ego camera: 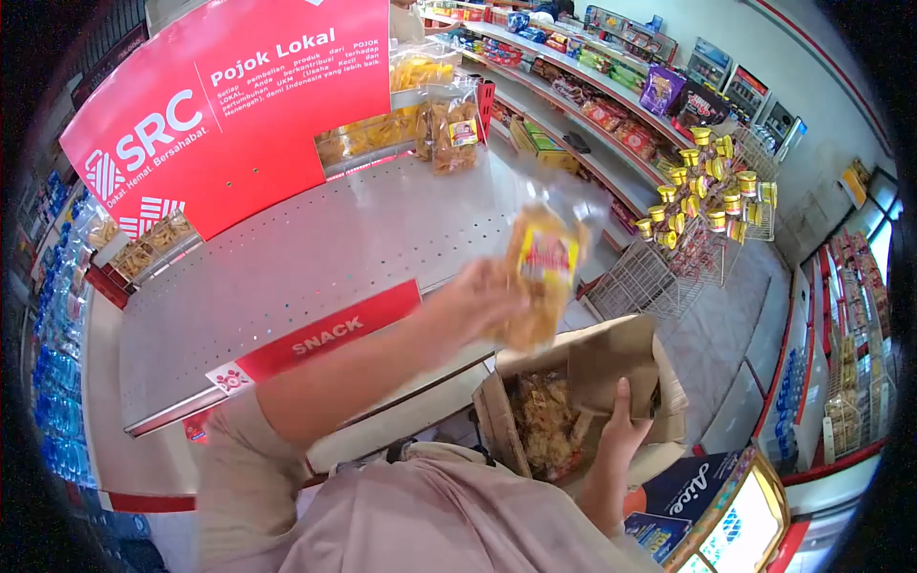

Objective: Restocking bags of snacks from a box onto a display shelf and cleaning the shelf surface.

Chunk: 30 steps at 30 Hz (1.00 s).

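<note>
My left hand (pixel 491 297) grips a clear plastic bag of brown snacks (pixel 534 315) with a yellow and red label. It is blurred and held in the air by the right end of the metal shelf (pixel 308 222). Below it is a cardboard box (pixel 498 419), its top flaps raised, with several bagged snacks (pixel 544 422) inside. My right hand (pixel 627 426) holds an upright cardboard flap (pixel 609 369) at the box's right side, thumb pointing up. Similar snack bags (pixel 453 136) stand at the shelf's far right corner.
A red sign panel (pixel 286 150) backs the shelf, and a red strip (pixel 329 329) runs along its front edge. Beyond the box stand a wire rack (pixel 637 279) with hanging yellow cups (pixel 716 218) and long stocked shelves (pixel 580 107). Bottled water (pixel 61 401) lines the left.
</note>
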Motion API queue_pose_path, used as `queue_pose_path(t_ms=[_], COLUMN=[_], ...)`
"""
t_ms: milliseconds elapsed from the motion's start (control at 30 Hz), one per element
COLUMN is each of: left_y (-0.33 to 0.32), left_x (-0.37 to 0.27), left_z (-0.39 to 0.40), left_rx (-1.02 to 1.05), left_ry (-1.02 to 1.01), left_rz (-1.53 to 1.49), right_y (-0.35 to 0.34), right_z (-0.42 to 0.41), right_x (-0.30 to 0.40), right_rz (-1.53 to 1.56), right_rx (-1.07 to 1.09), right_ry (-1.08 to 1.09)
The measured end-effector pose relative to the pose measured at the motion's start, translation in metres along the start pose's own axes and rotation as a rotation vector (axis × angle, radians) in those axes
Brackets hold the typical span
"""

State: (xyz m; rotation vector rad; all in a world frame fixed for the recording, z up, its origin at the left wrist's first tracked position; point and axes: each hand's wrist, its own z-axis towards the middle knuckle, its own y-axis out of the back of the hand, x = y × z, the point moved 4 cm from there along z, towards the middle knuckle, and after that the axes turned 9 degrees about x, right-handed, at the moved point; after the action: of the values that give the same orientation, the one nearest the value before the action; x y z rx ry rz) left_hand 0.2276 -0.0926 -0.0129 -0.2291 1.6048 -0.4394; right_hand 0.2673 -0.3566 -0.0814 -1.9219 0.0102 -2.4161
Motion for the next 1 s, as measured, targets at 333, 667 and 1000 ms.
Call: queue_pose_path(t_ms=[333,667,1000], left_y=[-0.004,0.027,0.051], left_x=[0.096,0.123,0.157], left_z=[-0.089,-0.151,-0.187], left_rx=[-0.089,-0.239,-0.305], left_ry=[-0.116,0.134,-0.037], left_rz=[0.155,0.130,-0.440], right_y=[-0.118,-0.125,-0.172], right_z=[-0.030,-0.035,-0.144], right_x=[0.052,0.020,-0.013], right_rz=[-0.532,-0.275,-0.317], right_rx=[0.960,0.721,1.206], right_ry=[0.834,0.427,0.336])
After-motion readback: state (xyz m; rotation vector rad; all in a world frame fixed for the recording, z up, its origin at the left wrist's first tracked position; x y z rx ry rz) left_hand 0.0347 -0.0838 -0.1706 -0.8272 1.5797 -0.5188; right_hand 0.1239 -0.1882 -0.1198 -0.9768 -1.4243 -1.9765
